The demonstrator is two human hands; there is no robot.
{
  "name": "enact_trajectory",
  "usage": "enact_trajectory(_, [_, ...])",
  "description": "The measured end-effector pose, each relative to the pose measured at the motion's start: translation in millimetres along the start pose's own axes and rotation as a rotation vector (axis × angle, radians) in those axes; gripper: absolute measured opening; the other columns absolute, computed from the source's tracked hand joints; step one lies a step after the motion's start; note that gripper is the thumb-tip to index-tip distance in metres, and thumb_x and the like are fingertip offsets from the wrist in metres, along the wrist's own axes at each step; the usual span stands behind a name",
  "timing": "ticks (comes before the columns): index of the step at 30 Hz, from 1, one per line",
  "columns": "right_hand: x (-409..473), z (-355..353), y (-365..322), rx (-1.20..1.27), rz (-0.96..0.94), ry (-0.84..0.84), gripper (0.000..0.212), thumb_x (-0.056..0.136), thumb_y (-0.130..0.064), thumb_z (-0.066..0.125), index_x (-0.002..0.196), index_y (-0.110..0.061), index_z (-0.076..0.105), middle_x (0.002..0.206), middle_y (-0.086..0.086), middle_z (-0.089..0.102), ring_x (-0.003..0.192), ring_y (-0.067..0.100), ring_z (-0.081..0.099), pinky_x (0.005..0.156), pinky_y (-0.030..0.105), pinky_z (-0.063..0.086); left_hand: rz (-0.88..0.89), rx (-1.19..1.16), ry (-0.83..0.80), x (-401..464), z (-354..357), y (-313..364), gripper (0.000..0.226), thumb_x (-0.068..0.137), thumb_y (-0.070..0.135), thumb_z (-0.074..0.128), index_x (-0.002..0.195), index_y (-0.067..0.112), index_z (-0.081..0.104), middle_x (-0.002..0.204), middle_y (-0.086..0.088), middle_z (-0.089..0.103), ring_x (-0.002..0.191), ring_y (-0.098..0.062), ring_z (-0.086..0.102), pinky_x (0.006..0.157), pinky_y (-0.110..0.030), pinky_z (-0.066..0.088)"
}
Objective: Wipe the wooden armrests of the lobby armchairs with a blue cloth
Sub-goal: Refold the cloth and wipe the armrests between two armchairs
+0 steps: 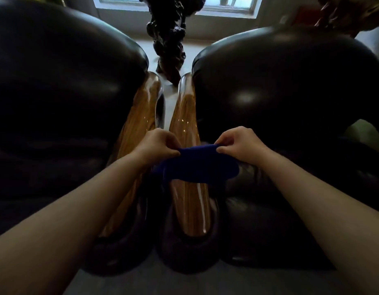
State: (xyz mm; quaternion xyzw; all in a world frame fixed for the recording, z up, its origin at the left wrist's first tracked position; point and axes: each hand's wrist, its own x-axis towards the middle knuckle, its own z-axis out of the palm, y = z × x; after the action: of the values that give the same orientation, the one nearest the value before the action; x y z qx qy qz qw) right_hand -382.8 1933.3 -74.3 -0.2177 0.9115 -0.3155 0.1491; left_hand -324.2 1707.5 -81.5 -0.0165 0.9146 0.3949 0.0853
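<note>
Two dark leather armchairs stand side by side, the left armchair (63,86) and the right armchair (290,92). Between them run two glossy wooden armrests, the left armrest (141,111) and the right armrest (188,205). A dark blue cloth (197,165) hangs stretched across the right armrest, about halfway along it. My left hand (157,145) pinches the cloth's left top corner. My right hand (239,143) pinches its right top corner. Whether the cloth touches the wood I cannot tell.
A dark gnarled wooden sculpture (169,39) stands on the floor behind the gap between the chairs, under a window (222,3). Pale floor (184,279) shows in front of the chairs. Something brownish (350,13) sits at the top right.
</note>
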Motion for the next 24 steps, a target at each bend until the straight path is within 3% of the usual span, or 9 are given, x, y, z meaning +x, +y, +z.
enact_trajectory(5, [-35.9, 63.3, 48.6, -0.037, -0.006, -0.014, 0.019, 0.077, -0.015, 0.070, 0.093, -0.025, 0.068, 0.081, -0.017, 0.059, 0.076, -0.002, 0.058, 0.070, 0.016, 0.047, 0.052, 0.037, 0.025, -35.6, 75.8, -46.4, 0.019, 0.075, 0.007, 0.068, 0.086, 0.022, 0.067, 0.081, 0.015, 0.061, 0.076, 0.006, 0.058, 0.066, -0.011, 0.043])
enact_trajectory(8, [-65.8, 130.7, 93.3, 0.028, 0.110, -0.123, 0.018, 0.078, -0.016, 0.069, 0.089, -0.030, 0.067, 0.085, -0.015, 0.061, 0.081, -0.001, 0.059, 0.079, 0.025, 0.052, 0.004, 0.068, -0.037, -59.6, 133.9, -95.7, 0.018, 0.074, 0.004, 0.068, 0.087, 0.015, 0.071, 0.085, 0.005, 0.067, 0.075, 0.002, 0.056, 0.069, -0.008, 0.043])
enact_trajectory(10, [-85.4, 172.4, 119.6, 0.114, 0.190, -0.115, 0.016, 0.082, -0.018, 0.064, 0.085, -0.034, 0.063, 0.086, -0.015, 0.062, 0.082, -0.002, 0.060, 0.079, 0.027, 0.054, -0.046, 0.064, -0.080, -75.4, 167.1, -126.7, 0.014, 0.077, 0.007, 0.067, 0.087, 0.015, 0.071, 0.088, 0.000, 0.069, 0.076, -0.002, 0.056, 0.073, -0.014, 0.049])
enact_trajectory(12, [-98.9, 205.5, 140.5, 0.131, 0.213, 0.114, 0.015, 0.087, -0.019, 0.057, 0.096, -0.029, 0.063, 0.094, -0.008, 0.065, 0.088, 0.004, 0.061, 0.080, 0.024, 0.051, -0.046, 0.083, 0.016, -86.6, 192.0, -149.0, 0.014, 0.081, 0.009, 0.063, 0.092, 0.015, 0.068, 0.092, -0.001, 0.068, 0.081, -0.007, 0.057, 0.081, -0.026, 0.050])
enact_trajectory(14, [-103.2, 231.7, 151.5, 0.122, 0.216, 0.379, 0.028, 0.093, -0.021, 0.046, 0.119, -0.023, 0.056, 0.122, 0.001, 0.061, 0.115, 0.014, 0.054, 0.095, 0.025, 0.040, -0.011, 0.091, 0.198, -90.7, 215.0, -162.0, 0.022, 0.086, 0.012, 0.056, 0.106, 0.014, 0.063, 0.109, -0.005, 0.066, 0.101, -0.016, 0.059, 0.094, -0.028, 0.044])
enact_trajectory(16, [-99.7, 253.2, 153.0, 0.112, 0.199, 0.474, 0.044, 0.095, -0.029, 0.032, 0.139, -0.028, 0.029, 0.150, -0.003, 0.030, 0.140, 0.013, 0.022, 0.111, 0.031, 0.021, 0.009, 0.099, 0.325, -90.1, 237.6, -165.8, 0.040, 0.093, 0.020, 0.045, 0.133, 0.015, 0.043, 0.143, -0.004, 0.043, 0.134, -0.018, 0.036, 0.111, -0.029, 0.027])
enact_trajectory(18, [-94.0, 275.7, 151.8, 0.049, 0.137, 0.468, 0.053, 0.094, -0.034, 0.027, 0.142, -0.033, 0.004, 0.155, -0.007, 0.000, 0.144, 0.009, -0.002, 0.116, 0.034, 0.006, 0.042, 0.172, 0.360, -87.4, 264.5, -165.4, 0.053, 0.096, 0.029, 0.032, 0.144, 0.023, 0.011, 0.155, 0.001, 0.009, 0.144, -0.010, 0.003, 0.118, -0.033, 0.009])
enact_trajectory(21, [-84.7, 304.5, 154.2, -0.016, 0.047, 0.418, 0.059, 0.094, -0.035, 0.026, 0.143, -0.027, -0.006, 0.154, -0.001, -0.010, 0.144, 0.014, -0.009, 0.118, 0.041, 0.001, 0.076, 0.246, 0.315, -76.1, 305.0, -165.2, 0.058, 0.094, 0.033, 0.022, 0.143, 0.026, -0.009, 0.153, 0.000, -0.009, 0.142, -0.009, -0.013, 0.117, -0.040, -0.004])
enact_trajectory(24, [-72.9, 322.7, 161.8, -0.022, 0.058, 0.436, 0.060, 0.094, -0.035, 0.024, 0.142, -0.023, -0.009, 0.154, 0.000, -0.009, 0.143, 0.014, -0.008, 0.117, 0.046, 0.011, 0.013, 0.298, 0.320, -60.1, 332.4, -171.0, 0.058, 0.093, 0.033, 0.017, 0.141, 0.026, -0.015, 0.152, 0.000, -0.016, 0.141, -0.010, -0.019, 0.117, -0.042, -0.004])
